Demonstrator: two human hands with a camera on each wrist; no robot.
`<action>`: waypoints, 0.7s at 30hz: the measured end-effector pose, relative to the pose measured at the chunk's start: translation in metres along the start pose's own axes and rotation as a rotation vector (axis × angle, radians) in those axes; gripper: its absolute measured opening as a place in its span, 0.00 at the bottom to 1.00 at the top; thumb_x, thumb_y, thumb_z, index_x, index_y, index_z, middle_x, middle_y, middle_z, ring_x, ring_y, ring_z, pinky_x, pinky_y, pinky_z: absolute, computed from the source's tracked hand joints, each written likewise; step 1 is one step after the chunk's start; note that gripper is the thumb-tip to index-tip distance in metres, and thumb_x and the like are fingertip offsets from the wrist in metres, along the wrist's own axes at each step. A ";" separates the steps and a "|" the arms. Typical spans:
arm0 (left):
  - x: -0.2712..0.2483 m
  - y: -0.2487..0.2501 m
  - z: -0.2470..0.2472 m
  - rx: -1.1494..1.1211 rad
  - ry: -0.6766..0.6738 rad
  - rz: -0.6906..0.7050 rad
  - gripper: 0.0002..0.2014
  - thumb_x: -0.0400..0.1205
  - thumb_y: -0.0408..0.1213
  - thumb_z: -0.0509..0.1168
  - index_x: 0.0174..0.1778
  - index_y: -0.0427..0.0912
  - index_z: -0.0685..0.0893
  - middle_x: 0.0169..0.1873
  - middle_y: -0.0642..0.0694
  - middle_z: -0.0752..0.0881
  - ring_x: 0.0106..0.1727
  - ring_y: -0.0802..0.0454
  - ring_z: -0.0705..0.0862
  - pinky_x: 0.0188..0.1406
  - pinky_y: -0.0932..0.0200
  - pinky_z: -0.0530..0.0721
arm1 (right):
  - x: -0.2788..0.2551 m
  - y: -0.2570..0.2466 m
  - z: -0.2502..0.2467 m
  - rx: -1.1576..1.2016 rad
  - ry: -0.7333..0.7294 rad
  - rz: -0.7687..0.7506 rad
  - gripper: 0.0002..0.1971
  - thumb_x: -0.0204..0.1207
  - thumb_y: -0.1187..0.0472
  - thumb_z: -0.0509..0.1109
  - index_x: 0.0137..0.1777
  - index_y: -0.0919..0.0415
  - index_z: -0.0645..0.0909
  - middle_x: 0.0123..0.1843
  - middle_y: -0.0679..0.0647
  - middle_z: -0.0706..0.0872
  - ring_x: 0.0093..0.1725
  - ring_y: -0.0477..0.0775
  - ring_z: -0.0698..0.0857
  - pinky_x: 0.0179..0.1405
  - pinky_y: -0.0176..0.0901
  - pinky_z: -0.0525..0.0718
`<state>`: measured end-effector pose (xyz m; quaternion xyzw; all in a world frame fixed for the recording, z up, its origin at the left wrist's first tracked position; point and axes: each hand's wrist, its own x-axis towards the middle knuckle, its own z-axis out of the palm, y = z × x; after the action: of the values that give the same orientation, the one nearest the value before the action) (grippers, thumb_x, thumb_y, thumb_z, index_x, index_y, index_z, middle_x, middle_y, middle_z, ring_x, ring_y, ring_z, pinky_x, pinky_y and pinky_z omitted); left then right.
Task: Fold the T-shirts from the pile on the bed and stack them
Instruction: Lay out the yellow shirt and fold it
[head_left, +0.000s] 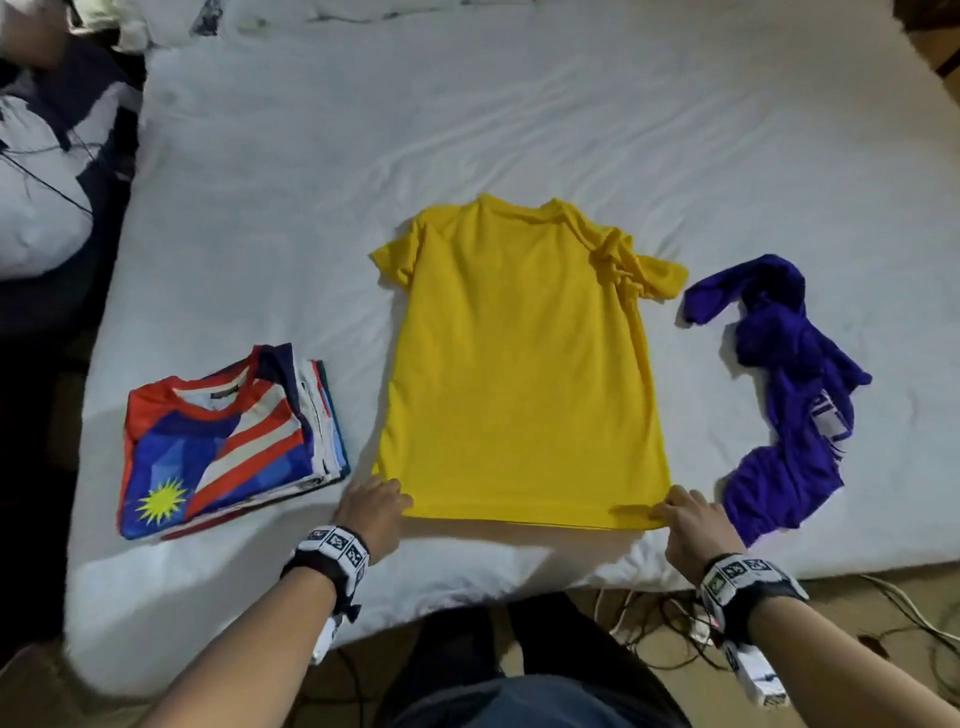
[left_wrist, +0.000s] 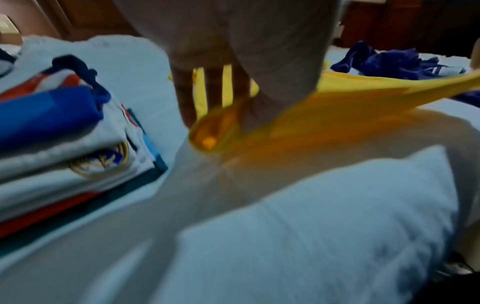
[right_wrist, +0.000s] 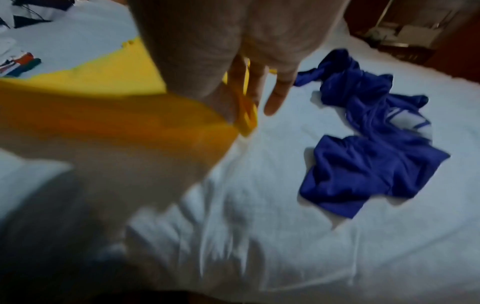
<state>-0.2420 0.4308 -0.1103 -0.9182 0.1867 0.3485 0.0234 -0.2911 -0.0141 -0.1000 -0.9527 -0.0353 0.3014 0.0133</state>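
Observation:
A yellow T-shirt (head_left: 524, 364) lies spread flat on the white bed (head_left: 467, 130), collar away from me. My left hand (head_left: 375, 506) pinches its near left hem corner (left_wrist: 207, 133). My right hand (head_left: 684, 514) pinches the near right hem corner (right_wrist: 246, 119), with one finger held straight. The hem is lifted slightly off the sheet in both wrist views. To the left sits a stack of folded shirts (head_left: 223, 441) topped by a red, white and blue flag-pattern shirt. A crumpled purple-blue shirt (head_left: 784, 400) lies to the right (right_wrist: 369, 148).
Bedding and dark clothes (head_left: 47, 197) are heaped off the bed's left side. Cables (head_left: 670, 618) lie on the floor by the near right edge. The bed's near edge runs just below my hands.

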 end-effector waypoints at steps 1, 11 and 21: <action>-0.002 0.004 0.009 -0.053 -0.038 -0.048 0.17 0.85 0.42 0.60 0.68 0.55 0.86 0.66 0.49 0.81 0.70 0.43 0.77 0.68 0.43 0.74 | 0.001 0.000 0.006 -0.020 -0.066 0.025 0.25 0.65 0.59 0.75 0.64 0.46 0.86 0.62 0.55 0.82 0.61 0.65 0.83 0.56 0.60 0.83; 0.059 -0.001 0.054 -0.774 0.171 -0.889 0.24 0.91 0.48 0.55 0.77 0.35 0.72 0.74 0.30 0.76 0.75 0.31 0.74 0.73 0.34 0.72 | 0.092 -0.009 0.030 0.740 0.110 0.803 0.25 0.85 0.51 0.62 0.68 0.75 0.74 0.68 0.77 0.79 0.69 0.78 0.79 0.65 0.64 0.76; 0.066 0.000 0.064 -0.861 0.390 -0.869 0.19 0.94 0.47 0.50 0.71 0.35 0.69 0.60 0.28 0.87 0.59 0.28 0.86 0.46 0.43 0.77 | 0.090 -0.020 0.052 0.749 0.287 0.849 0.18 0.90 0.49 0.55 0.64 0.66 0.67 0.51 0.74 0.81 0.51 0.75 0.83 0.45 0.59 0.72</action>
<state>-0.2369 0.4205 -0.2014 -0.8838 -0.3582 0.1776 -0.2429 -0.2486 0.0133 -0.1929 -0.8452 0.4606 0.1405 0.2320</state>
